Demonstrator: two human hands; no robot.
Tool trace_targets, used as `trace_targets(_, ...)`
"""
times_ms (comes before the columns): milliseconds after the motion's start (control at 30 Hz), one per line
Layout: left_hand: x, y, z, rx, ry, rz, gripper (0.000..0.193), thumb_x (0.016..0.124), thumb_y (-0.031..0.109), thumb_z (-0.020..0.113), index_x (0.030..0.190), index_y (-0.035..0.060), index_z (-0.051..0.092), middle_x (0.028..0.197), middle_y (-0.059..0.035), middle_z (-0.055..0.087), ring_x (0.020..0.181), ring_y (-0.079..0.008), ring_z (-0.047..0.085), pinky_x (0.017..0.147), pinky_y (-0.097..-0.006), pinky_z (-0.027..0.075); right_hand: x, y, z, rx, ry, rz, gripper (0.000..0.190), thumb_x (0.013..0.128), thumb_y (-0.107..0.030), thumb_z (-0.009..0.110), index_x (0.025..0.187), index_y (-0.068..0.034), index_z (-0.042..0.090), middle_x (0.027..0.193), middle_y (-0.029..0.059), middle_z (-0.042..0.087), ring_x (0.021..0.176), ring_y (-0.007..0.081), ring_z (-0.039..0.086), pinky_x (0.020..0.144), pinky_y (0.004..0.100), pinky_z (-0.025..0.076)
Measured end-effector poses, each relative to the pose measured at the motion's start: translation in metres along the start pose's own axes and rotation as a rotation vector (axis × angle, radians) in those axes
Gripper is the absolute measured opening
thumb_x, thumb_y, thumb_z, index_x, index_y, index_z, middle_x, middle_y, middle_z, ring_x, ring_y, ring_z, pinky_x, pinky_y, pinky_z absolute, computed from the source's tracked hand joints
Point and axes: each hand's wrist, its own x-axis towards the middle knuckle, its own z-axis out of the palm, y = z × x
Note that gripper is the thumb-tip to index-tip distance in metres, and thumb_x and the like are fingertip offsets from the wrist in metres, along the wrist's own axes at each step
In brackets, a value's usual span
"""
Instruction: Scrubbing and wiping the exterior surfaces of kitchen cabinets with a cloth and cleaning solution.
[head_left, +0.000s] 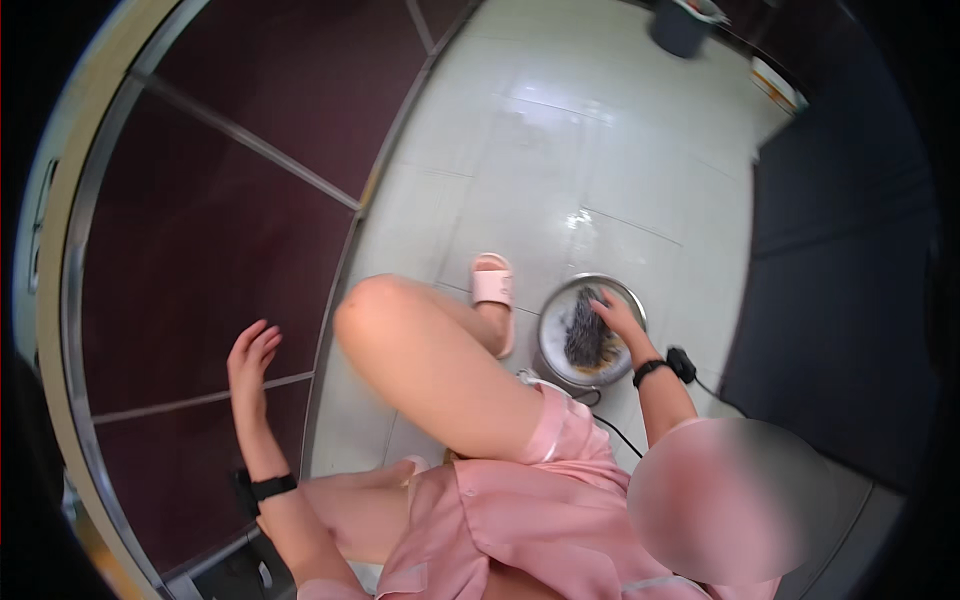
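A round metal basin (638, 294) on the tiled floor holds white suds. In it lies a dark grey, bristly or shaggy item (586, 330) with brownish matter at its lower edge; what exactly it is cannot be told. My right hand (618, 315) reaches into the basin, its fingers on the upper right side of this item. Whether the fingers grip it or only rest on it is unclear. Off to the left, my left hand (252, 366) is raised beside the dark red panels (217, 247), holding nothing, fingers slightly apart.
My bent knee (379, 300) and a foot in a pink slipper (493, 289) are left of the basin. A black cable (619, 436) runs near my right arm. A dark cabinet (832, 300) borders the right side. At the far end stands a grey bin (679, 31).
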Motion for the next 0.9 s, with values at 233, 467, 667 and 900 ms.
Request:
trace_targets(233,-0.015,0.013,0.023,-0.078,0.041,0.021,0.034,0.093,0.017,0.049,0.121,-0.0008,0.053,0.113,-0.0126,0.062,0.103,-0.0178,0.061,0.089,-0.0275,0.046,-0.053,0.065,0.03,-0.437,0.103,-0.06,0.056,0.076,-0.025,0.068,0.125,-0.003,0.049,0.112,0.025,0.057,0.102,0.0399,0.056,0.088,0.0434,0.044)
trace_targets(467,-0.053,0.102,0.062,-0.163,0.136,0.351,0.032,0.093,0.012,0.046,0.121,-0.0025,0.053,0.117,-0.0152,0.06,0.108,-0.0198,0.058,0.093,-0.0304,0.044,-0.048,0.031,0.001,-0.396,-0.138,0.075,0.035,0.074,-0.026,0.069,0.093,0.002,0.062,0.084,0.0221,0.064,0.085,0.0374,0.063,0.075,0.0424,0.048)
trace_targets(667,-0.1,0.154,0.198,-0.39,-0.285,0.444,0.03,0.091,0.013,0.054,0.121,0.0067,0.054,0.116,-0.0086,0.057,0.112,-0.0167,0.052,0.096,-0.0316,0.04,-0.101,-0.06,-0.064,-0.205,-0.036,-0.064,0.029,0.074,-0.021,0.069,0.088,0.002,0.059,0.075,0.0185,0.06,0.067,0.0313,0.057,0.063,0.0381,0.044)
trace_targets(900,-0.126,0.055,0.419,-0.204,-0.666,-0.123,0.069,0.089,0.04,0.051,0.14,0.0015,0.026,0.145,-0.0181,0.026,0.13,-0.0302,0.033,0.105,-0.0376,0.03,-0.142,-0.113,-0.09,0.017,0.271,-0.365,0.03,0.081,-0.017,0.067,0.102,0.002,0.057,0.1,0.0124,0.059,0.084,0.0185,0.054,0.074,0.0295,0.044)
